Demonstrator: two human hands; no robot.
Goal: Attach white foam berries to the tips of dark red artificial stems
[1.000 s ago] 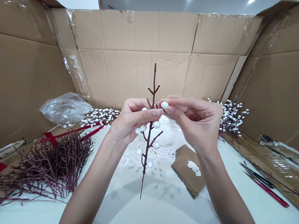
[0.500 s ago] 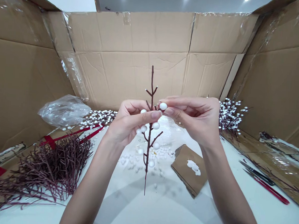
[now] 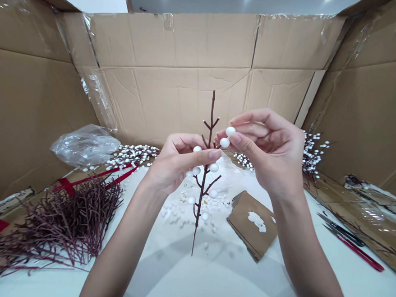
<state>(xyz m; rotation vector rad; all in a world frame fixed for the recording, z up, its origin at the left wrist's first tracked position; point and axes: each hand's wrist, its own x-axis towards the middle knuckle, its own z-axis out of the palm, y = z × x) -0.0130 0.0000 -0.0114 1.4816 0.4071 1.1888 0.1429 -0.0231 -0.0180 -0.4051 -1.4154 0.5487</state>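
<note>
My left hand (image 3: 183, 163) is closed around a dark brown artificial twig (image 3: 200, 198), pinching it upright at mid-height. White foam balls (image 3: 213, 167) sit on several of its short side shoots. The upper shoots carry small white dabs at their tips. Just right of the stem, my right hand (image 3: 269, 149) has a white ball (image 3: 231, 131) between thumb and fingertips. A second white ball (image 3: 224, 142) sits right below it, close to a side shoot; whether the fingers touch it is unclear.
Loose white balls (image 3: 179, 217) lie scattered on the white table. A cardboard piece (image 3: 245, 242) bears white glue-like paste (image 3: 257, 221). Bare twigs (image 3: 74, 221) are heaped left; ball-covered bunches (image 3: 315, 152) stand at the back. Tweezers and a dark pointed tool (image 3: 343, 231) lie right. Cardboard walls surround everything.
My right hand has risen and shifted right, its fingers loosening somewhat, and two balls now show clearly by its fingertips. The left hand and twig have moved slightly right, the twig tilting a little.
</note>
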